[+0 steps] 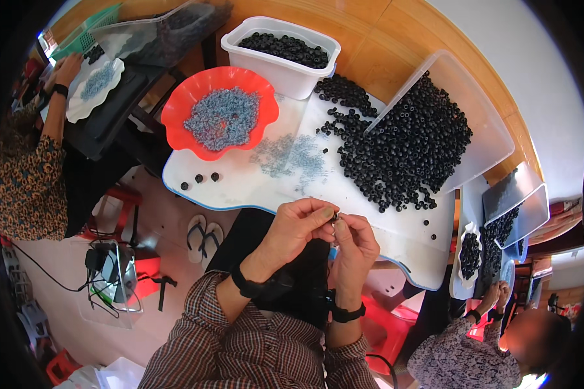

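Observation:
My left hand [298,228] and my right hand [357,245] meet at the near edge of the white table [233,174], fingertips almost touching. Between my left thumb and fingers is a small black round piece [334,218]. The right thumb and fingers pinch close against it; whatever they hold is too small to make out. Beyond my hands, a scatter of tiny blue-grey translucent pieces [292,159] lies on the tabletop. More of them fill the middle of a red scalloped bowl [176,111]. A large heap of black round pieces [402,139] spreads at the right.
The heap spills from a tipped clear bin [483,146]. Behind stands a white tub [259,72] of black pieces. Three loose black pieces [199,178] sit at the table's left. People work at the left [29,175] and lower right [464,353]. Sandals [204,236] lie on the floor.

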Available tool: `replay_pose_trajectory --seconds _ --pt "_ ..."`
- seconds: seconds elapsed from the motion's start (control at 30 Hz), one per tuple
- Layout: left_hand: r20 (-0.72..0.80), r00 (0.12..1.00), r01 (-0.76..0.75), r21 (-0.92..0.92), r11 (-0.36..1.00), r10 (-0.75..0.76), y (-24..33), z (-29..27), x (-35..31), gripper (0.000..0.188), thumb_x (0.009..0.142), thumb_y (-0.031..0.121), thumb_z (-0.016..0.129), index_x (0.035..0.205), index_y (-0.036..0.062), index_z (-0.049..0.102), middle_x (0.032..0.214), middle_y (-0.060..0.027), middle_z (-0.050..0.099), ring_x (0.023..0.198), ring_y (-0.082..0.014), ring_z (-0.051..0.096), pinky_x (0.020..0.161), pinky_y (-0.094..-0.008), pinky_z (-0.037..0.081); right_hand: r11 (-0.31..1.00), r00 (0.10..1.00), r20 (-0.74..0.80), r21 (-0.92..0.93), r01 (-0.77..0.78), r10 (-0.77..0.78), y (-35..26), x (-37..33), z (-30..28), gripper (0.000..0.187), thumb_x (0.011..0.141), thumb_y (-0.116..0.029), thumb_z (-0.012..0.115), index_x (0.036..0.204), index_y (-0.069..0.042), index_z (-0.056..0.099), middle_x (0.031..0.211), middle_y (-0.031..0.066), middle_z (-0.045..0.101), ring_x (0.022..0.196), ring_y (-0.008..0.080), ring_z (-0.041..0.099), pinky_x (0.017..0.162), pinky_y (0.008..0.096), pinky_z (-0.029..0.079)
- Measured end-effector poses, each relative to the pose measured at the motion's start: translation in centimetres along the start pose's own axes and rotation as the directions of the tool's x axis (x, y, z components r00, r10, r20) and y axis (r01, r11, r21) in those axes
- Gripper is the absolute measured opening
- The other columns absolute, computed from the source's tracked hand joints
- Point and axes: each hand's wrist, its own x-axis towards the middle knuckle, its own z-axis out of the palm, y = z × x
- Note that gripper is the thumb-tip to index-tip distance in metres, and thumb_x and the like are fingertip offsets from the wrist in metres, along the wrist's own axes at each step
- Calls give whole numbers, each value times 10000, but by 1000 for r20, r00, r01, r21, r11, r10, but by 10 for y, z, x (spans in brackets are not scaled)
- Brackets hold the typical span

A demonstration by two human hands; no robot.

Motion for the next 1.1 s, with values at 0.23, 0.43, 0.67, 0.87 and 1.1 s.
replay_pose_trajectory --seconds 0.23,0.43,0.67,0.87,1.1 --pt "-45 999 -2 85 996 6 2 -4 -8 189 954 88 564 1061 -48 640 839 -71 650 704 -123 634 663 -253 562 999 997 68 -26 -45 47 0 -3 0 81 885 20 632 966 24 642 918 40 609 767 102 608 709 217 511" --pt "9 999 -35 278 960 34 7 -15 -15 167 937 64 583 1039 -50 650 837 -78 660 690 -115 633 634 -247 561 964 960 128 59 -258 249 3 -2 -11 83 831 19 690 899 13 642 787 36 638 677 74 568 610 196 453" --pt "22 999 -30 297 955 24 7 -29 -23 167 936 60 582 1040 -51 650 852 -82 666 688 -107 627 632 -245 560 935 926 159 44 -352 342 4 -3 -2 99 813 13 698 897 7 647 771 33 646 631 66 547 597 191 440" --pt "-66 998 -11 145 989 21 4 -39 -26 179 937 78 589 1053 -45 646 856 -78 659 680 -106 618 619 -242 551 931 915 176 -38 -363 364 3 3 10 83 835 -10 688 906 4 648 777 31 645 634 64 545 593 191 440" --pt "-116 993 -42 -35 999 37 4 -54 -21 192 943 113 589 1047 -42 634 876 -100 659 685 -118 623 610 -249 555 908 999 40 -419 -6 25 39 23 12 69 848 -14 665 907 10 638 797 28 620 641 67 544 578 212 440"
